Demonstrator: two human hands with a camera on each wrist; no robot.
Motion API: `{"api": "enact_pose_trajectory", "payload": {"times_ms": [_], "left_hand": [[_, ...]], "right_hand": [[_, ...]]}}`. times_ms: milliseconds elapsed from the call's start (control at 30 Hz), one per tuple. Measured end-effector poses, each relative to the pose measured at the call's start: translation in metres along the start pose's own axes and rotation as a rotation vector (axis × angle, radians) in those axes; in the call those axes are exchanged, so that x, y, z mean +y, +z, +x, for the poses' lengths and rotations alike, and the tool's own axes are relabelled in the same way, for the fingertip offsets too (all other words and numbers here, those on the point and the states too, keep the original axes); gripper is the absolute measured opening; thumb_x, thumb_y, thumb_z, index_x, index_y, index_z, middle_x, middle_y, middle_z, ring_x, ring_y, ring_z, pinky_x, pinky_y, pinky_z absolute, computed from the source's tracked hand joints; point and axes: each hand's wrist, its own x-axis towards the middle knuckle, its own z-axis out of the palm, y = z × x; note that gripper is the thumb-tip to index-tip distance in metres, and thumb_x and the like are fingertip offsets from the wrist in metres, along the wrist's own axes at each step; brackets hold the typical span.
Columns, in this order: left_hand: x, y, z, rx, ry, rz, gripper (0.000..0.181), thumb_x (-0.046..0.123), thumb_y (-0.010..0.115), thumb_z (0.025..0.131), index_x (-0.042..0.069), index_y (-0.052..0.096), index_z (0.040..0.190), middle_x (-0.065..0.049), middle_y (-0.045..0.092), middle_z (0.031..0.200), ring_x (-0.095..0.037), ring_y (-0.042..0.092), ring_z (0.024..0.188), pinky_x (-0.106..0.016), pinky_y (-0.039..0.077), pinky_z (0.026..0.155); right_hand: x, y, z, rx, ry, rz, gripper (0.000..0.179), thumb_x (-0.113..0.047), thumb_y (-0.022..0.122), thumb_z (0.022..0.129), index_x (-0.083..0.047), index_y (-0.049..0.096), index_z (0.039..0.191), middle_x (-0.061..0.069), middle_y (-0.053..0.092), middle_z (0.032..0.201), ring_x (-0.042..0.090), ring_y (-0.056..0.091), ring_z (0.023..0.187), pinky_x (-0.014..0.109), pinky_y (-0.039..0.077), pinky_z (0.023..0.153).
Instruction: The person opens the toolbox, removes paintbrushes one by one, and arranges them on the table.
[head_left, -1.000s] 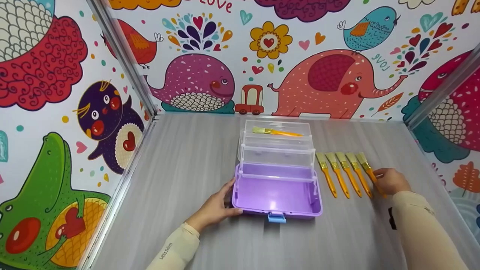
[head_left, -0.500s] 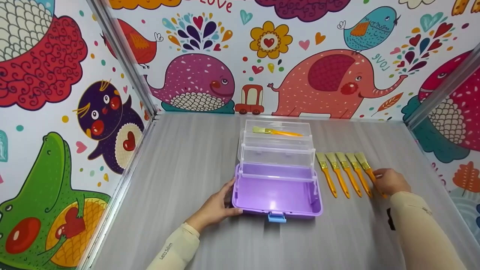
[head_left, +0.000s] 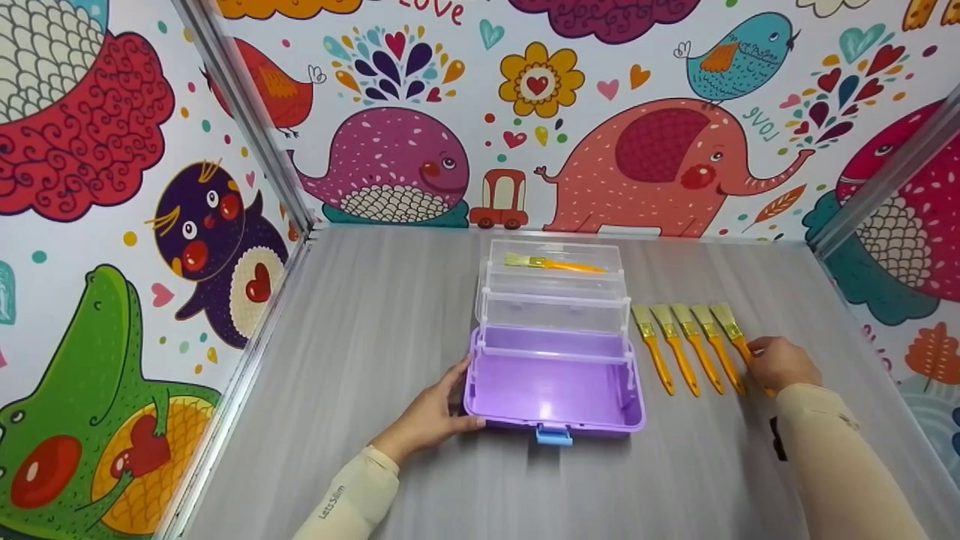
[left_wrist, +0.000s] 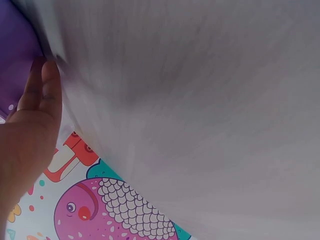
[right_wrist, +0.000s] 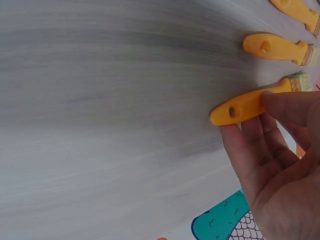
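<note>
A purple box point(head_left: 555, 390) with raised clear trays point(head_left: 553, 315) stands unfolded on the table. My left hand point(head_left: 431, 416) rests its straight fingers along the box's left side, thumb at the front corner; the left wrist view shows those fingers against the purple wall point(left_wrist: 17, 55). To the right of the box, several paintbrushes with orange handles lie in a row, bristles pointing away. My right hand point(head_left: 784, 364) pinches the handle of the rightmost paintbrush point(right_wrist: 240, 107) between thumb and fingers. Another paintbrush point(head_left: 555, 263) lies crosswise in the rearmost clear tray.
A blue latch point(head_left: 553, 434) juts from the box's front edge. Patterned panels point(head_left: 397, 165) with metal corner posts point(head_left: 262, 112) border the grey table point(head_left: 360, 300) at the back and sides. A small black item point(head_left: 778, 439) shows beside the right sleeve.
The bristle end of the rightmost paintbrush has shifted slightly left, and my right forearm has moved a little the same way. My left hand and the box stay put.
</note>
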Motion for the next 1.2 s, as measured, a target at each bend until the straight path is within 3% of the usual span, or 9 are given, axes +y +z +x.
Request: {"api": "enact_pose_trajectory", "payload": {"times_ms": [467, 833, 1033, 1200], "left_hand": [[-0.003, 0.000, 0.001, 0.003, -0.006, 0.074, 0.105, 0.029, 0.084, 0.081, 0.011, 0.018, 0.160, -0.022, 0.040, 0.152, -0.036, 0.058, 0.121, -0.049, 0.042, 0.106], [-0.004, 0.000, 0.000, 0.003, 0.004, 0.040, 0.104, 0.023, 0.084, 0.081, 0.012, 0.018, 0.160, -0.022, 0.036, 0.154, -0.038, 0.059, 0.120, -0.048, 0.044, 0.104], [-0.004, 0.000, 0.000, -0.001, 0.010, 0.029, 0.104, 0.022, 0.084, 0.081, 0.012, 0.018, 0.160, -0.023, 0.035, 0.155, -0.037, 0.057, 0.121, -0.047, 0.043, 0.105], [-0.004, 0.000, 0.000, -0.002, 0.019, 0.022, 0.104, 0.019, 0.084, 0.081, 0.009, 0.017, 0.160, -0.024, 0.036, 0.153, -0.037, 0.057, 0.122, -0.046, 0.043, 0.105]], "right_hand": [[0.002, -0.002, -0.005, 0.048, -0.012, -0.065, 0.050, -0.014, 0.059, 0.090, 0.012, 0.052, 0.131, 0.035, 0.053, 0.127, 0.045, 0.051, 0.101, 0.063, 0.045, 0.088], [-0.004, -0.012, -0.012, 0.003, 0.003, 0.008, 0.061, -0.021, 0.064, 0.091, 0.009, 0.044, 0.141, 0.035, 0.048, 0.134, 0.048, 0.047, 0.109, 0.070, 0.038, 0.096], [-0.020, -0.019, -0.012, 0.037, -0.050, 0.018, 0.057, -0.022, 0.063, 0.093, 0.006, 0.047, 0.141, 0.032, 0.051, 0.133, 0.046, 0.049, 0.111, 0.069, 0.036, 0.099], [-0.050, -0.024, -0.011, 0.078, -0.153, 0.021, 0.051, -0.020, 0.061, 0.095, 0.005, 0.051, 0.138, 0.032, 0.052, 0.131, 0.045, 0.053, 0.109, 0.064, 0.042, 0.097]]}}
